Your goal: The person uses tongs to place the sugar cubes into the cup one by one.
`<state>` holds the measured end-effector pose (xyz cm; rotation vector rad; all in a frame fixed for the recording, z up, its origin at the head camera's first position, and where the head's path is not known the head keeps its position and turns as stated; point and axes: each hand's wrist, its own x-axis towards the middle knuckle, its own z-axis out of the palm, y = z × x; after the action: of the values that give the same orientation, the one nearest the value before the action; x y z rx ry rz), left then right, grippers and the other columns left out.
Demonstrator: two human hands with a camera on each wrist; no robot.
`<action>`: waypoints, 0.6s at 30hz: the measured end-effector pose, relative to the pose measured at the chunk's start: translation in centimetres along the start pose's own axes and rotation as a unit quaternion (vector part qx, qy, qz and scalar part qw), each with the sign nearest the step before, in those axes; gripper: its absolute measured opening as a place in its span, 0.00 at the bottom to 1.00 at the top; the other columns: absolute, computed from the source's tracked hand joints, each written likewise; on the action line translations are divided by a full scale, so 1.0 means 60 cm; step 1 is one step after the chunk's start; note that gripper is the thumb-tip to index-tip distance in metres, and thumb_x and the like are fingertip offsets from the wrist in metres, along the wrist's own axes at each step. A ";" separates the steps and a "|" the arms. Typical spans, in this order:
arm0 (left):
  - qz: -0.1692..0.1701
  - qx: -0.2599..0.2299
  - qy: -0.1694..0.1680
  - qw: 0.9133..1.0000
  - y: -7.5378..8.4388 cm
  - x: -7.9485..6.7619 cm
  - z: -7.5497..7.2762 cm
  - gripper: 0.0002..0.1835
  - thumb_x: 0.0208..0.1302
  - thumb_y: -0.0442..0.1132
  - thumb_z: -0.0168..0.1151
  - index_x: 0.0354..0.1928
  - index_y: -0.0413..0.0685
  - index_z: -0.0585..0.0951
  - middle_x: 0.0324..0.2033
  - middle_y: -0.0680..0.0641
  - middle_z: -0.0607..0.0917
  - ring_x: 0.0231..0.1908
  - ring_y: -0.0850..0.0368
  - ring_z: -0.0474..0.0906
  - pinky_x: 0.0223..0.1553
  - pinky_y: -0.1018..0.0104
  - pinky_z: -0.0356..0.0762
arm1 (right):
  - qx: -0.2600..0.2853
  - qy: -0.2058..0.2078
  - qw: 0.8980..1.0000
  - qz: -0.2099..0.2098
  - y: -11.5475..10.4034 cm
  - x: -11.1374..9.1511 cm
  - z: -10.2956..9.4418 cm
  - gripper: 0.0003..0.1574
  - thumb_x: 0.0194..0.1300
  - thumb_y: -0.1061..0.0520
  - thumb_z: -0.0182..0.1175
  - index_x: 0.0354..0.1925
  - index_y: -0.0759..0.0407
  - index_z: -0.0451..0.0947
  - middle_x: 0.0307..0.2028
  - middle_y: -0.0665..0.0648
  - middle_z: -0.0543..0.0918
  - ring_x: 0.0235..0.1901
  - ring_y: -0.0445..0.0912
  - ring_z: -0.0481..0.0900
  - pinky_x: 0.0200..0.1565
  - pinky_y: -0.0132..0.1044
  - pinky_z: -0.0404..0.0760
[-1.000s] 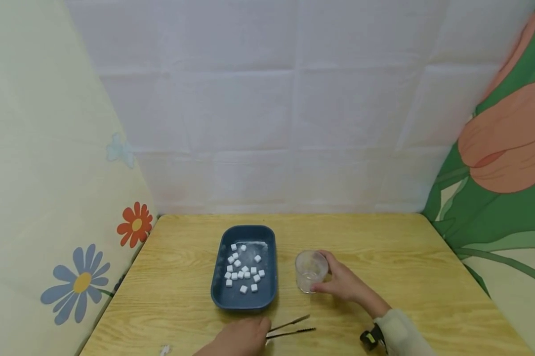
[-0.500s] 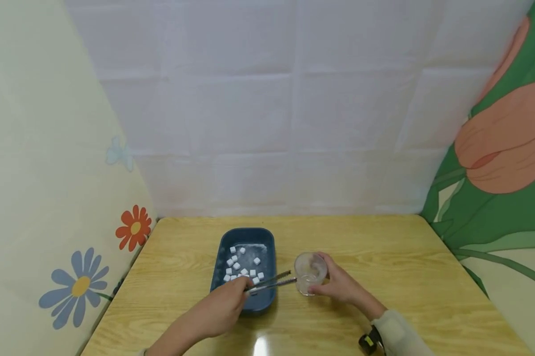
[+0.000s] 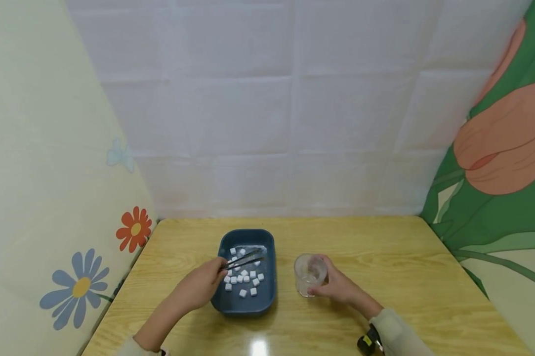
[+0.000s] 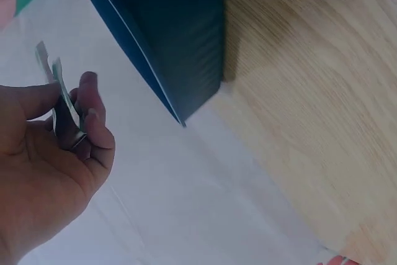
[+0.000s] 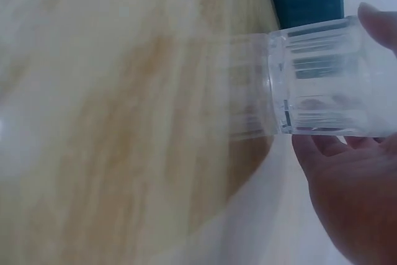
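My left hand [image 3: 199, 287] grips a pair of metal tongs [image 3: 244, 264] by the handle end, over the left rim of a dark blue rectangular tray [image 3: 245, 310]. The tong tips are spread apart above several small white cubes [image 3: 244, 273] in the tray, with no cube between them. In the left wrist view, thumb and fingers pinch the tongs [image 4: 67, 110] beside the tray's wall [image 4: 180, 48]. To the right of the tray, my right hand [image 3: 338, 286] holds a clear glass [image 3: 305, 281] round its side. The right wrist view shows the glass [image 5: 319, 76] with its base at the table.
The tray and glass are on a light wood table [image 3: 365, 247], a narrow gap between them. A white cloth backdrop [image 3: 231, 123] rises behind the table's far edge. Flower-printed panels [image 3: 71, 188] stand at both sides. A black device [image 3: 367, 342] is strapped at my right wrist.
My left hand with the tongs has moved from the table's front edge, up and left, to over the tray. The right hand keeps its hold on the glass in the same place.
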<state>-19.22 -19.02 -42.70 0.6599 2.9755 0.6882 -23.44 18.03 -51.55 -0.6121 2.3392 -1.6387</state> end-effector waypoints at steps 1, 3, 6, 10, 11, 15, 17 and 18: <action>-0.008 0.005 0.002 1.000 -0.004 0.001 -0.001 0.08 0.71 0.40 0.49 0.46 0.47 0.73 0.32 0.56 0.78 0.30 0.66 0.72 0.30 0.68 0.72 | 0.001 0.000 1.000 -0.001 0.001 0.000 0.001 0.54 0.49 0.58 0.72 0.65 0.62 0.50 0.54 0.70 0.70 0.55 0.61 0.71 0.51 0.37 0.72; -0.024 0.012 0.007 1.000 -0.012 0.003 -0.002 0.07 0.70 0.39 0.49 0.46 0.45 0.73 0.34 0.53 0.79 0.31 0.65 0.74 0.30 0.67 0.73 | -0.004 0.002 1.000 -0.004 0.002 0.000 0.001 0.53 0.49 0.57 0.72 0.65 0.60 0.51 0.55 0.69 0.70 0.55 0.60 0.71 0.51 0.35 0.72; -0.040 0.018 0.012 0.999 -0.021 0.006 -0.002 0.08 0.70 0.38 0.50 0.47 0.43 0.73 0.35 0.51 0.80 0.34 0.62 0.75 0.33 0.64 0.74 | -0.016 0.008 1.000 -0.006 0.004 0.000 0.001 0.52 0.49 0.56 0.72 0.65 0.59 0.54 0.55 0.67 0.71 0.54 0.58 0.71 0.50 0.33 0.71; -0.041 0.043 0.025 0.998 -0.034 0.010 -0.001 0.09 0.70 0.38 0.51 0.47 0.42 0.74 0.35 0.51 0.79 0.35 0.60 0.75 0.34 0.62 0.74 | -0.023 0.011 1.000 -0.003 0.004 0.000 0.001 0.52 0.48 0.56 0.73 0.65 0.58 0.55 0.56 0.65 0.71 0.55 0.57 0.70 0.52 0.32 0.69; -0.041 0.049 0.028 0.998 -0.037 0.010 -0.001 0.10 0.70 0.39 0.51 0.47 0.41 0.74 0.35 0.51 0.79 0.35 0.60 0.75 0.35 0.62 0.74 | -0.026 0.011 1.000 -0.002 0.004 -0.001 0.001 0.52 0.49 0.55 0.72 0.66 0.58 0.55 0.56 0.64 0.71 0.56 0.57 0.69 0.52 0.32 0.68; -0.036 0.072 0.042 0.996 -0.048 0.013 -0.002 0.09 0.69 0.39 0.52 0.46 0.42 0.74 0.37 0.48 0.80 0.37 0.56 0.78 0.38 0.59 0.76 | -0.029 0.006 1.000 0.004 0.003 -0.001 0.001 0.53 0.50 0.54 0.72 0.66 0.57 0.53 0.58 0.64 0.70 0.57 0.57 0.68 0.54 0.35 0.67; -0.028 0.085 0.050 0.995 -0.052 0.016 -0.003 0.10 0.69 0.40 0.52 0.48 0.42 0.74 0.40 0.46 0.81 0.40 0.53 0.79 0.40 0.57 0.77 | -0.034 0.007 0.999 0.007 0.003 -0.002 0.001 0.53 0.50 0.53 0.72 0.66 0.57 0.53 0.57 0.64 0.70 0.57 0.57 0.68 0.54 0.37 0.67; -0.021 0.092 0.055 0.994 -0.054 0.018 -0.003 0.11 0.69 0.40 0.53 0.48 0.42 0.74 0.41 0.45 0.81 0.41 0.52 0.80 0.41 0.56 0.77 | -0.036 0.008 0.999 0.009 0.003 -0.002 0.001 0.53 0.50 0.53 0.72 0.67 0.56 0.52 0.57 0.64 0.70 0.57 0.56 0.69 0.54 0.38 0.67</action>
<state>-21.52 -21.29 -43.82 0.5842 3.1724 0.4661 -23.34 18.10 -51.76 -0.5918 2.4178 -1.5635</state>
